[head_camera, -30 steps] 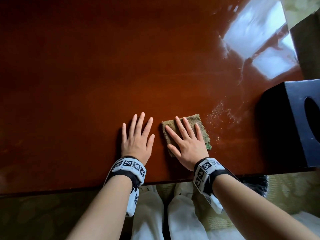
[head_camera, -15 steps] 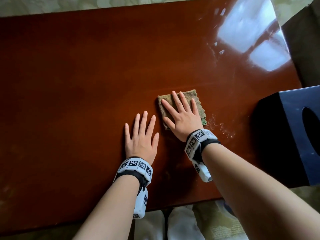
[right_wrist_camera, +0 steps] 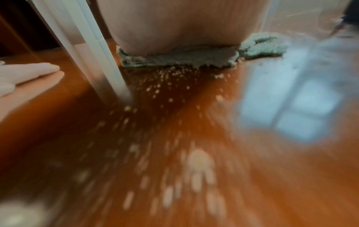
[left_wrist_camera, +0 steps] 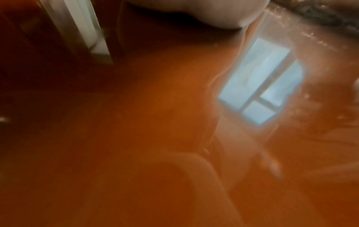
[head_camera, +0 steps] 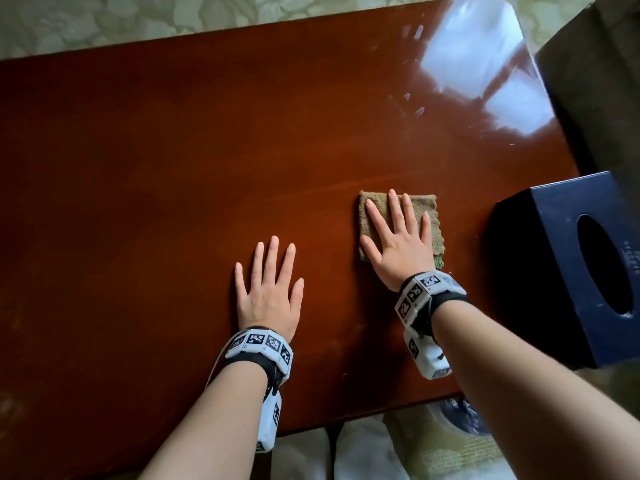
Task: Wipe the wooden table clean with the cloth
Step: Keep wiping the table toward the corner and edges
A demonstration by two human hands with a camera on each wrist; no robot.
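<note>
A folded olive-brown cloth lies on the glossy red-brown wooden table, right of centre. My right hand presses flat on it with straight, spread fingers. My left hand rests flat on the bare wood to the cloth's left, fingers spread, holding nothing. In the right wrist view the cloth sits under my palm, with pale crumbs scattered on the wood before it. The left wrist view is blurred and shows only the table and a window reflection.
A dark blue tissue box stands at the table's right edge, close to the cloth. Smears and a bright window reflection mark the far right corner. A dark object stands beyond that corner. Patterned floor lies past the far edge.
My right hand has slid the cloth away from the near edge and then to the right, over the crumb patch toward the tissue box. The left hand has stayed flat on the wood.
</note>
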